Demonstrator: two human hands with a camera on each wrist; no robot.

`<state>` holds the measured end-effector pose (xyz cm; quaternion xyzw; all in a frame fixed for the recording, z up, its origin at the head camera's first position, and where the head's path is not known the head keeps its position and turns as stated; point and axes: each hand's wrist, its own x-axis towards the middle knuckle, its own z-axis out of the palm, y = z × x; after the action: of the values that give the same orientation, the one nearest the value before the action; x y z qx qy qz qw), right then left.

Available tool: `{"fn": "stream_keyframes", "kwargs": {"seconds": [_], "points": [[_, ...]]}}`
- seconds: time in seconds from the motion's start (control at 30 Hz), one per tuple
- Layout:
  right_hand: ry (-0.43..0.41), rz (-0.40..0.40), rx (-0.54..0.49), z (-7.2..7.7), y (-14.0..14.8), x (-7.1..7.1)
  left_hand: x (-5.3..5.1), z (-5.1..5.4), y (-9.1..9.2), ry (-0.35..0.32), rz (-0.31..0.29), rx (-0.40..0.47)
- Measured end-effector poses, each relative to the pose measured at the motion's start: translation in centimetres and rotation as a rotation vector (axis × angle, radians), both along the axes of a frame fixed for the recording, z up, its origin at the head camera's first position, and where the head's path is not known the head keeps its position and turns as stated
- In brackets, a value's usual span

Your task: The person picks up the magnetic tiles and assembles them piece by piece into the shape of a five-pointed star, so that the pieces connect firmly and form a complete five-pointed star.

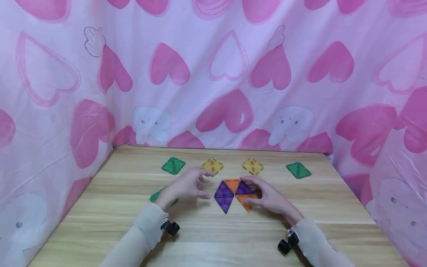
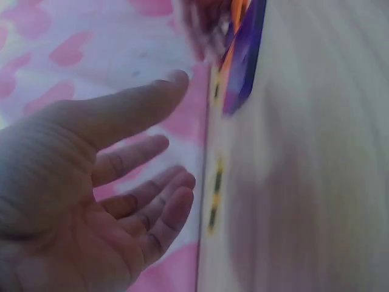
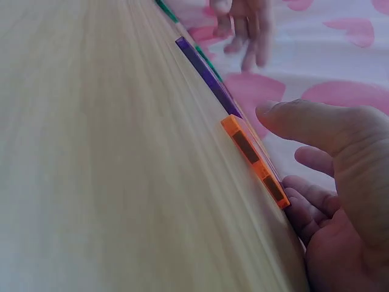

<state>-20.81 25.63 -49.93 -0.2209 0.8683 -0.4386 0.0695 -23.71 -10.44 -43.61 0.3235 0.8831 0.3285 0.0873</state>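
Note:
In the head view, purple triangular magnetic tiles (image 1: 224, 196) form a diamond on the table, joined to an orange triangle tile (image 1: 232, 183). To their right lie another purple triangle tile (image 1: 244, 188) and a lower orange triangle tile (image 1: 245, 202); the bottom between the sides is a gap. My right hand (image 1: 267, 194) spans the right side of this shape, thumb apart from the fingers. In the right wrist view, its fingers meet the orange tile's edge, and the thumb (image 3: 304, 121) hovers above. Left of the shape, my left hand (image 1: 186, 185) hovers with spread, loosely bent fingers, holding nothing.
Behind the hands lie two yellow diamonds (image 1: 252, 166), with green diamonds at far left (image 1: 173, 165) and far right (image 1: 298, 170). Another green piece (image 1: 156, 195) is partly hidden under my left wrist. A pink heart-print curtain (image 1: 213, 81) surrounds the wooden table (image 1: 213, 244).

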Motion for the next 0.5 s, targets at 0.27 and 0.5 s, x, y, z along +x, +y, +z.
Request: {"fn": "stream_keyframes", "kwargs": {"seconds": [0.27,0.5], "points": [[0.039,0.079,-0.03,-0.2,-1.0,-0.2,0.4,-1.6,3.4,0.03,-0.055,-0.105],[0.03,0.102,0.054,0.3,-0.9,0.1,0.7,-2.1,4.0,0.038,-0.09,-0.122]]}}
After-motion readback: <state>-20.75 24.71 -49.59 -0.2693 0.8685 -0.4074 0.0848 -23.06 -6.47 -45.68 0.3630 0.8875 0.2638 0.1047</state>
